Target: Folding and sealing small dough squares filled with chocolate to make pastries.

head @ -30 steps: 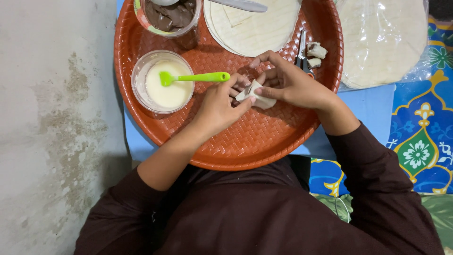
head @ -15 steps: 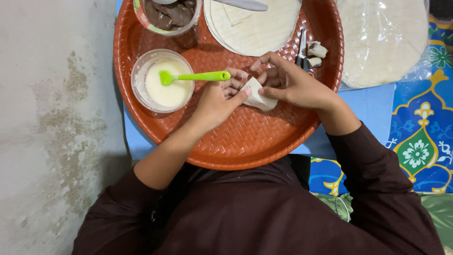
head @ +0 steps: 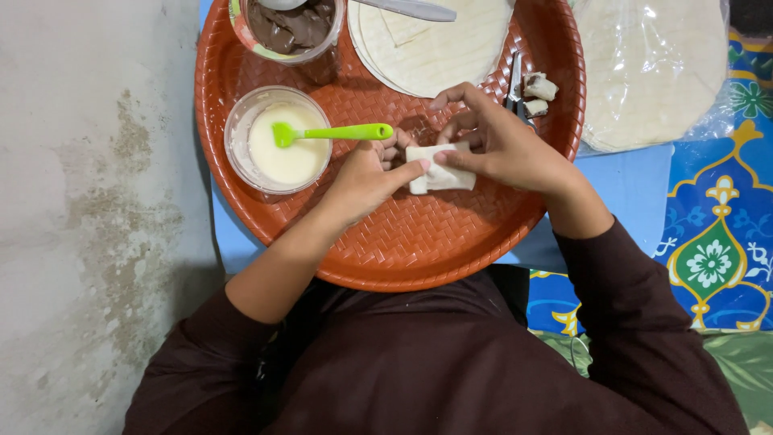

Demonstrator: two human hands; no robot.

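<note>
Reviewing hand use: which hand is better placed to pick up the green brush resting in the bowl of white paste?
Left. The left hand sits just below the green brush handle; the right hand is farther off, pinching the folded wrapper.

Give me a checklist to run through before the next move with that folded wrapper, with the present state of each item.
1. Both hands on the piece: left hand and right hand pinch the folded white wrapper from either side. Ok.
2. Wrapper over the orange woven tray, not past its rim. Ok.
3. Wrapper fully closed, no filling showing: ok on the top face; underside cannot tell.
4. Green brush within reach, resting in the bowl of white paste. Ok.
5. Spare round wrappers stacked on the tray. Ok.
6. Scissors apart from the fingers: close behind the right hand, contact cannot tell.
</note>
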